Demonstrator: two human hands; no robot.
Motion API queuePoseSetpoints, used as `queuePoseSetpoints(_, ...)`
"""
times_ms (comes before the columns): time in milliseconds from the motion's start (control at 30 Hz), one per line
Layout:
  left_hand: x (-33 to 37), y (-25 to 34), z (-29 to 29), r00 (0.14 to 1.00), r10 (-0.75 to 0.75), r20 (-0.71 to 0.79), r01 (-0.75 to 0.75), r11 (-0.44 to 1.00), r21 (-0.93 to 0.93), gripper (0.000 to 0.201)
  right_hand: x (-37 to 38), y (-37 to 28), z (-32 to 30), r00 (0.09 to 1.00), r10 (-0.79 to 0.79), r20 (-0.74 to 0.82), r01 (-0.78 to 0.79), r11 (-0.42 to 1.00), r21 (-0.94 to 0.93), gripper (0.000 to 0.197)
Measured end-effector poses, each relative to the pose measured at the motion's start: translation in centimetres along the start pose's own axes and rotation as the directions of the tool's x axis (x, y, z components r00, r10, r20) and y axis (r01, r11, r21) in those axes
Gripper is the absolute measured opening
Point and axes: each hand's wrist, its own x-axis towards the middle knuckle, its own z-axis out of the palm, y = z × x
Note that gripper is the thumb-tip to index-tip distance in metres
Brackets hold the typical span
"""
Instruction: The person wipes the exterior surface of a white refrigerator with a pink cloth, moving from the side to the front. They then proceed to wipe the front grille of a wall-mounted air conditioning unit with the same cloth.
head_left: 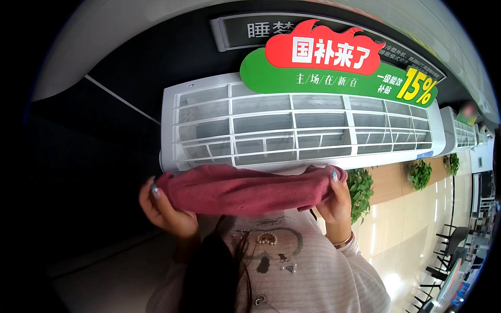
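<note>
A dusky red cloth [245, 189] is stretched sideways between my two hands, in front of my chest. My left hand [169, 208] pinches its left end, with the thumb on top. At the other end my right hand [335, 201] grips the cloth, thumb on top and fingers mostly hidden beneath it. Just beyond the cloth is a white wall air conditioner [300, 163], its front showing a white grille over grey filter mesh. The cloth overlaps the unit's lower left edge; whether they touch I cannot tell.
A red and green sign [323, 62] covers part of the unit's top edge. Dark wall panel [120, 135] lies to the left. On the right are potted plants [360, 193] along a wooden ledge [391, 188], a second air conditioner [462, 133] and black chairs [454, 240].
</note>
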Motion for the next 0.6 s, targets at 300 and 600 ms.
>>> queuePoseSetpoints(300,0.0,-3.2,0.2,0.328,0.941,-0.084,-0.835,0.33,0.44,0.033,-1.1,-0.3,-0.1,0.999,-0.044,0.018,0.043,0.997,0.066,0.03)
queuePoseSetpoints(600,-4.9,-5.6,0.3,0.679,0.596,0.429,-0.719,0.659,0.222,0.032,-0.9,1.6,1.1,0.928,-0.373,-0.004,0.228,0.576,-0.785,0.019)
